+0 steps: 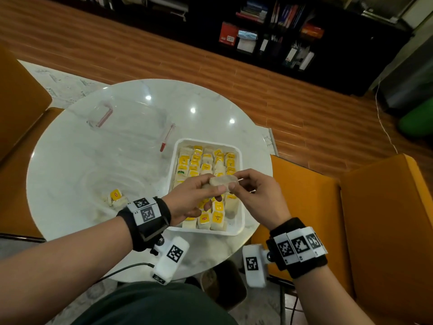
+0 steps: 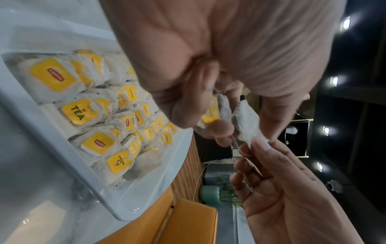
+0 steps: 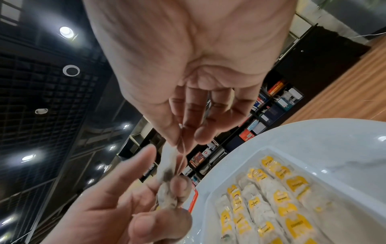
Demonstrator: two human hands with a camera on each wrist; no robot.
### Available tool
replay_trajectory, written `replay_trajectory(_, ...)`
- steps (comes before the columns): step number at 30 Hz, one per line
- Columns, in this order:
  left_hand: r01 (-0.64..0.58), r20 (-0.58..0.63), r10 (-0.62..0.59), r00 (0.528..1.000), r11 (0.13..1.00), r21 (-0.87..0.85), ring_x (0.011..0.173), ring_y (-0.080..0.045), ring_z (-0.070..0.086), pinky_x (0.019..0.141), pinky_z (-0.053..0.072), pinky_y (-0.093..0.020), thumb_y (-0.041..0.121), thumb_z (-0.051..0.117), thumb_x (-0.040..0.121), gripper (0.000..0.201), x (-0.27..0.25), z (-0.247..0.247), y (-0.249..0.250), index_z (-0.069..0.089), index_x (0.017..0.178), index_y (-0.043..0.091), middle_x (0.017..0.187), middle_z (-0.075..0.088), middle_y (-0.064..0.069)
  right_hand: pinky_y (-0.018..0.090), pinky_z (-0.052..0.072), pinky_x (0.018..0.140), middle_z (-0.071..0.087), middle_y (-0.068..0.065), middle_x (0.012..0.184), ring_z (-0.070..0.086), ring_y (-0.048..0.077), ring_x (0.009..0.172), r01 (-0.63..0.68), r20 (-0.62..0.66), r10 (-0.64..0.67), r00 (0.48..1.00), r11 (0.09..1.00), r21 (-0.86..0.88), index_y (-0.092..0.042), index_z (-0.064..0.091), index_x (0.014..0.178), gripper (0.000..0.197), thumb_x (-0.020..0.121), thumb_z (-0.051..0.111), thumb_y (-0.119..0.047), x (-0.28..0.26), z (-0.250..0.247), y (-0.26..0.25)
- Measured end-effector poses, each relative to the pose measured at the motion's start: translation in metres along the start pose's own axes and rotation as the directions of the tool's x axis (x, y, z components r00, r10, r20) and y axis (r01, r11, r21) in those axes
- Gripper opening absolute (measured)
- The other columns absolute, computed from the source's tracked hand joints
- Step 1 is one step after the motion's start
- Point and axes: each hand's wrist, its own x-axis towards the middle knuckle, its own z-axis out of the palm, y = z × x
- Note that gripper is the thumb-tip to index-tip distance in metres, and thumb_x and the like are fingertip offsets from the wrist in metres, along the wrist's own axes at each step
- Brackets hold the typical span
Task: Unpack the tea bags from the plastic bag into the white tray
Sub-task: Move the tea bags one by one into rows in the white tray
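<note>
Both hands hold one tea bag [image 1: 223,181] in the air above the near half of the white tray [image 1: 238,227]. The left hand [image 1: 191,199] pinches the bag's left end between thumb and curled fingers, and the left wrist view shows more bags with a yellow tag tucked in the same grip. The right hand [image 1: 256,195] pinches the bag's right end between thumb and forefinger, its other fingers loosely spread.

The white tray sits on the round desk [image 1: 70,165] and is packed with rows of tea bags [image 1: 206,163], most showing yellow tags. Left of the tray lies the clear plastic bag [image 1: 121,137] with a red zip strip, flattened and open. A few tea bags [image 1: 114,197] remain in its near end, left of the tray's near corner.
</note>
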Motion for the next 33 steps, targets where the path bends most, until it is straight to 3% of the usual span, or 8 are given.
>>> replay_trajectory(7,-0.004,-0.031,0.002,1.000,0.997,-0.074,0.056,-0.015,0.044,0.034,0.024,-0.015,0.026,0.059,0.102,0.027,0.004,0.008,0.000,0.064,0.115,0.002,0.082,0.063,-0.008,0.032,0.057,0.078,0.076,-0.004,0.085,0.072,0.010,0.082,-0.007,0.010,0.006,1.000,0.996,0.090,-0.028,0.072,0.106,0.016,0.091,0.076,-0.024,-0.005,-0.011,-0.003)
replay_trajectory(12,0.067,0.019,-0.064,0.998,0.978,-0.200,0.054,-0.015,0.046,0.032,0.022,-0.015,0.026,0.051,0.105,0.020,0.003,0.011,0.005,0.063,0.102,0.010,0.081,0.061,-0.010,0.033,0.056,0.090,0.075,-0.001,0.098,0.071,0.018,0.098,0.088,0.170,-0.116,0.978,0.982,0.166,-0.032,0.058,0.133,0.050,0.096,0.060,0.001,-0.011,-0.023,-0.009)
replay_trajectory(15,0.135,0.069,-0.121,0.990,0.955,-0.264,0.052,-0.014,0.047,0.030,0.020,-0.015,0.027,0.047,0.105,0.022,0.002,0.013,0.007,0.058,0.098,0.009,0.078,0.059,-0.009,0.023,0.054,0.083,0.065,-0.014,0.120,0.065,0.013,0.105,0.259,0.154,-0.253,0.955,0.966,-0.024,-0.039,0.052,0.141,0.065,0.091,0.066,0.001,-0.010,-0.028,-0.009)
replay_trajectory(18,0.164,0.100,-0.142,0.985,0.952,-0.257,0.052,-0.014,0.047,0.030,0.020,-0.016,0.028,0.047,0.104,0.024,0.002,0.014,0.008,0.059,0.097,0.008,0.076,0.058,-0.009,0.015,0.049,0.082,0.052,-0.014,0.138,0.059,0.005,0.113,0.395,0.195,-0.361,0.912,0.900,-0.183,-0.039,0.062,0.134,0.052,0.090,0.077,-0.016,-0.008,-0.026,-0.009)
replay_trajectory(22,0.157,0.125,-0.135,0.983,0.970,-0.187,0.055,-0.016,0.044,0.032,0.021,-0.016,0.033,0.048,0.104,0.027,0.001,0.013,0.005,0.058,0.100,0.008,0.078,0.058,-0.009,0.016,0.048,0.083,0.066,-0.011,0.122,0.062,0.004,0.109,0.459,0.143,-0.436,0.888,0.857,-0.237,-0.025,0.078,0.106,0.018,0.091,0.076,-0.015,-0.003,-0.022,-0.006)
replay_trajectory(25,0.113,0.097,-0.097,0.991,0.978,-0.174,0.056,-0.017,0.045,0.034,0.021,-0.015,0.043,0.052,0.101,0.039,0.001,0.012,0.004,0.061,0.111,0.007,0.083,0.060,-0.009,0.028,0.055,0.079,0.075,-0.014,0.101,0.068,0.007,0.096,0.374,0.108,-0.360,0.927,0.908,-0.190,-0.025,0.079,0.106,0.016,0.092,0.075,-0.018,-0.003,-0.023,-0.007)
replay_trajectory(29,-0.032,0.020,0.032,0.999,0.999,-0.028,0.059,-0.016,0.047,0.038,0.021,-0.016,0.056,0.062,0.091,0.043,0.001,0.011,0.003,0.064,0.123,0.028,0.093,0.065,-0.006,0.028,0.058,0.080,0.077,-0.012,0.090,0.071,0.005,0.085,0.223,0.065,-0.216,0.974,0.968,-0.118,-0.022,0.079,0.105,0.015,0.091,0.076,-0.022,-0.003,-0.023,-0.006)
replay_trajectory(33,-0.115,-0.009,0.116,0.993,0.986,0.118,0.053,-0.012,0.047,0.040,0.025,-0.018,0.033,0.070,0.094,0.020,0.004,0.013,-0.001,0.068,0.106,0.016,0.087,0.067,-0.006,0.028,0.060,0.073,0.077,-0.002,0.082,0.074,0.012,0.074,0.096,0.060,-0.098,0.993,0.995,0.031,-0.016,0.075,0.106,0.015,0.091,0.076,-0.014,0.000,-0.022,-0.002)
